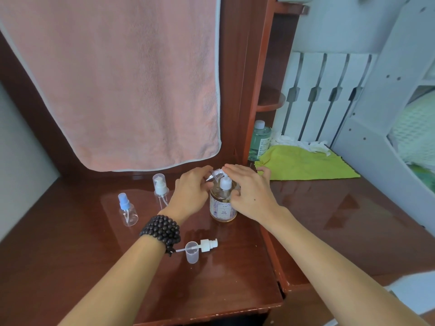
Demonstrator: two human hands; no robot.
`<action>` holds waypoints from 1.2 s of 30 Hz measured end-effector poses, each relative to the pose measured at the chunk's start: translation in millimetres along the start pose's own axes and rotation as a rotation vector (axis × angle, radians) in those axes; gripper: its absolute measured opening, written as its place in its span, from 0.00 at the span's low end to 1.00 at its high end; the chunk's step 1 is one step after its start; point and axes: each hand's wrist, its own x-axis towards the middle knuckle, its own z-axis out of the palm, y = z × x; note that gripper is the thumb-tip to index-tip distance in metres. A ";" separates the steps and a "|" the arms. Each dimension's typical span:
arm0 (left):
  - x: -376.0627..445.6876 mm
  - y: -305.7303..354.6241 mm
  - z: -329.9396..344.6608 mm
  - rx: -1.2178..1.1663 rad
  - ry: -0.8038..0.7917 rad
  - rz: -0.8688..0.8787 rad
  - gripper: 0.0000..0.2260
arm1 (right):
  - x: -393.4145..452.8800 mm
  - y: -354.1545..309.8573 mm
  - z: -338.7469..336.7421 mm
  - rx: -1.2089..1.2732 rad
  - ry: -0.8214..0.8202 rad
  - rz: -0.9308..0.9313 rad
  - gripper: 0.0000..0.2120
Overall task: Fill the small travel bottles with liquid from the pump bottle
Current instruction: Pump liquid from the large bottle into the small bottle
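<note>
Both hands were up at the pump bottle (pixel 223 205), which stood upright on the brown table (pixel 235 267) near its back edge, amber liquid inside and a pale label facing me. My left hand (pixel 191 192) had a small clear travel bottle (pixel 215 174) pinched in its fingertips – tilted, its threaded neck just above the pump's white nozzle (pixel 225 183). My right hand (pixel 250 191) sat over the pump head w/ fingers mostly straight, thumb curled against the bottle's shoulder; from this angle I couldn't tell if that grip was really closed round it or just pressing. A dark bead bracelet (pixel 162 232) wrapped the left wrist.

Left of the pump bottle stood two more travel bottles: one w/ a blue spray top (pixel 126 209), well to the left, and one w/ a white pump under a clear cap (pixel 160 188), just beside my left hand. Nearer me, a loose white pump head (pixel 207 245) lay on its side w/ its tube across a clear cap (pixel 191 252).

Behind hung a pink towel (pixel 117 78). To the right – a green cloth (pixel 306 164) and a green bottle (pixel 260 140).
</note>
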 end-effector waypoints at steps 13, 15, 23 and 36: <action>-3.7 -3.3 6.3 0.038 -0.007 0.016 0.17 | -4.7 0.6 8.0 -0.011 0.024 0.003 0.32; -5.1 -4.0 7.1 0.041 -0.003 0.021 0.17 | -4.4 -0.8 9.0 -0.013 0.025 0.007 0.32; 3.1 4.4 -5.4 0.025 -0.002 0.016 0.16 | 6.3 1.6 -2.0 -0.024 0.030 -0.033 0.32; -3.4 -3.5 5.6 0.034 -0.008 0.006 0.17 | -2.4 2.9 10.0 -0.067 0.032 -0.041 0.33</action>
